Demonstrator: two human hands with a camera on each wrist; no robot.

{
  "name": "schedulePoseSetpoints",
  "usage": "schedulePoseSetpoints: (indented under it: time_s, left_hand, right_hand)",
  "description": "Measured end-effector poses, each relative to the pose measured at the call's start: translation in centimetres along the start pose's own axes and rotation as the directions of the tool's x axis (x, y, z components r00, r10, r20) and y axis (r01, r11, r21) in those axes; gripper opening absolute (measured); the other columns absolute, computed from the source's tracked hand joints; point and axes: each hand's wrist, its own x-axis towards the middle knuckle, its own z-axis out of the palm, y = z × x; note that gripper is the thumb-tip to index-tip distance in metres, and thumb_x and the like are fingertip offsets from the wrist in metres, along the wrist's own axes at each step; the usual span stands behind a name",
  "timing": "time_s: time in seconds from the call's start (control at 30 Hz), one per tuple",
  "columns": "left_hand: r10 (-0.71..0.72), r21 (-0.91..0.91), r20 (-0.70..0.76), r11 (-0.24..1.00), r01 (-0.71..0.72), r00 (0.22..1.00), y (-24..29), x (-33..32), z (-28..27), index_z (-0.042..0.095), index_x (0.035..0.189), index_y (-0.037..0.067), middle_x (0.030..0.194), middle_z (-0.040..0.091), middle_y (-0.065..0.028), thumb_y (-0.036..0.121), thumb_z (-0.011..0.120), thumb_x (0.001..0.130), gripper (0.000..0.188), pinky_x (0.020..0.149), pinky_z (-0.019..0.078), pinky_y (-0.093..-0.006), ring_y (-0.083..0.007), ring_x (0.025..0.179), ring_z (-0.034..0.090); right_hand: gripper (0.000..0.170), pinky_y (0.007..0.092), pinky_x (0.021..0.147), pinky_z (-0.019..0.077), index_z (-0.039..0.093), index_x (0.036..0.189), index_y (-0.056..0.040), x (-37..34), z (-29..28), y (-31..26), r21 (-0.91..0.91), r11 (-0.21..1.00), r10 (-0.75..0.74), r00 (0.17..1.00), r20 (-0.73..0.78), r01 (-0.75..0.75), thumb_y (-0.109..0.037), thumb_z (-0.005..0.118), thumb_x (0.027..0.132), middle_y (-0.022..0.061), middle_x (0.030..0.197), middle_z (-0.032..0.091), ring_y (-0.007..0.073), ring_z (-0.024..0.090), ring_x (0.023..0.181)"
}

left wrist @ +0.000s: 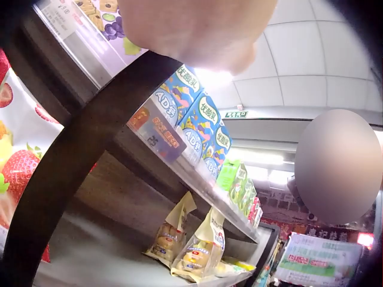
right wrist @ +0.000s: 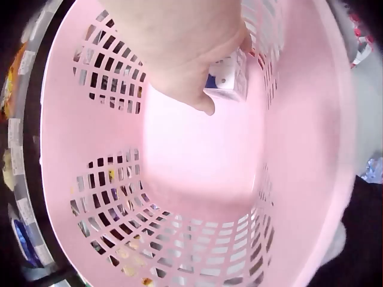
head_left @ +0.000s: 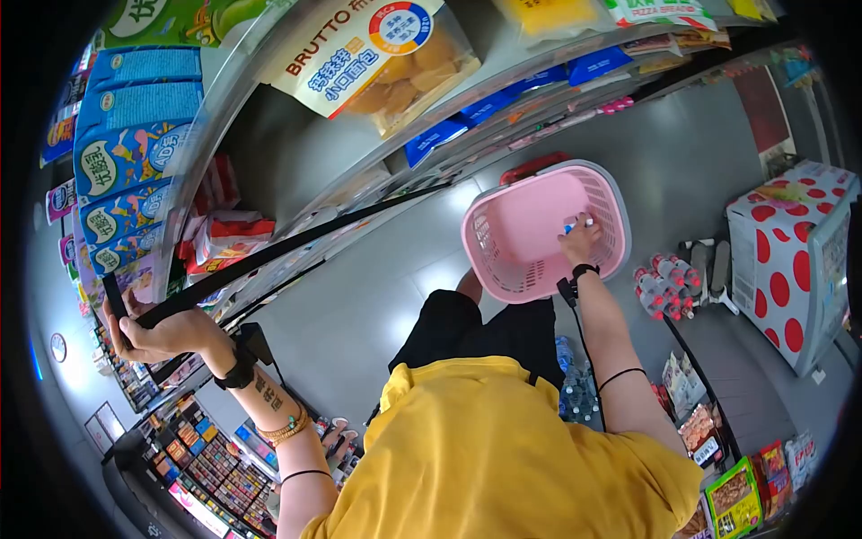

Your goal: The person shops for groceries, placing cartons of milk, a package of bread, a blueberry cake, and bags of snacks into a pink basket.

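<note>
My right hand (head_left: 584, 241) reaches down inside a pink shopping basket (head_left: 512, 225). It holds a small white-and-blue box (right wrist: 227, 78) low over the basket's floor, the thumb lying near one corner and the other fingers mostly hidden behind the palm. On the left, my raised hand (head_left: 166, 334) grips the end of a long black bar (head_left: 296, 242), which slants past the shelves toward the basket's side. In the left wrist view the same bar looks curved and crosses in front of the shelf.
Shelves carry blue drink cartons (head_left: 139, 162) and a bread bag (head_left: 377, 63) close by on the left and front. Bundled bottles (head_left: 664, 286) stand on the floor to the right, beside a red-dotted freezer (head_left: 781, 260). Another person (left wrist: 338, 167) appears beyond the shelf.
</note>
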Motion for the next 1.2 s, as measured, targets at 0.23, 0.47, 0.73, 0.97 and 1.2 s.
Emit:
schedulePoseSetpoints:
  time_s: [0.23, 0.47, 0.73, 0.97, 1.2]
  left_hand:
    - [-0.002, 0.017, 0.027, 1.0, 0.002, 1.0, -0.2, -0.1, -0.4, 0.055, 0.11, -0.004, 0.117, 0.06, -0.019, 0.01, 0.049, 0.095, 0.021, 0.088, 0.0574, -0.0413, -0.0295, 0.111, 0.062]
    - [-0.126, -0.191, 0.057, 0.972, 0.135, 0.99, 0.7, -0.1, -0.3, 0.054, 0.111, -0.004, 0.121, 0.061, -0.0225, 0.01, 0.05, 0.095, 0.021, 0.099, 0.0487, -0.0412, -0.0322, 0.116, 0.06]
    - [-0.014, -0.188, 0.087, 0.982, 0.03, 0.996, 1.1, 0.5, -0.8, 0.06, 0.106, -0.001, 0.114, 0.062, -0.0151, 0.011, 0.055, 0.094, 0.017, 0.104, 0.0406, -0.0439, -0.0274, 0.112, 0.056]
    - [0.012, -0.257, 0.106, 0.966, 0.016, 0.994, 0.9, 0.6, -1.0, 0.06, 0.109, -0.002, 0.117, 0.057, -0.0154, 0.007, 0.056, 0.094, 0.017, 0.105, 0.0407, -0.0436, -0.0293, 0.113, 0.055]
    - [0.043, -0.273, 0.106, 0.962, -0.013, 0.993, 0.5, 0.9, -1.2, 0.059, 0.107, -0.005, 0.118, 0.059, -0.0207, 0.011, 0.058, 0.097, 0.019, 0.105, 0.0404, -0.0489, -0.0353, 0.114, 0.057]
  right_hand:
    - [0.065, 0.0487, 0.106, 0.0435, 0.061, 0.126, -0.0096, 1.2, 0.1, 1.2, 0.001, 1.0, -0.009, 1.0, -0.02, 0.009, -0.021, 0.084, 0.066, 0.0236, 0.122, 0.059, 0.042, 0.054, 0.118]
    - [0.063, 0.0454, 0.068, 0.055, 0.055, 0.129, -0.0125, -2.1, -2.1, 1.0, 0.861, 0.378, 0.152, 0.941, 0.304, -0.339, -0.023, 0.084, 0.074, 0.009, 0.104, 0.07, 0.0303, 0.069, 0.081]
    - [0.057, 0.0442, 0.094, 0.0468, 0.051, 0.138, -0.0105, -15.8, -19.2, -7.3, 0.778, -0.424, -0.434, 0.858, 0.275, -0.464, -0.012, 0.073, 0.085, 0.0121, 0.129, 0.063, 0.0299, 0.059, 0.118]
    - [0.075, 0.0483, 0.1, 0.043, 0.053, 0.141, -0.0087, -21.7, -24.5, -11.7, 0.635, -0.577, -0.617, 0.784, 0.074, -0.514, -0.026, 0.079, 0.072, 0.0144, 0.139, 0.059, 0.0349, 0.052, 0.129]
    - [0.072, 0.0518, 0.102, 0.0436, 0.048, 0.145, -0.0063, -22.2, -22.9, -9.8, 0.598, -0.591, -0.65, 0.758, 0.044, -0.542, -0.025, 0.075, 0.08, 0.0163, 0.144, 0.055, 0.0362, 0.05, 0.133]
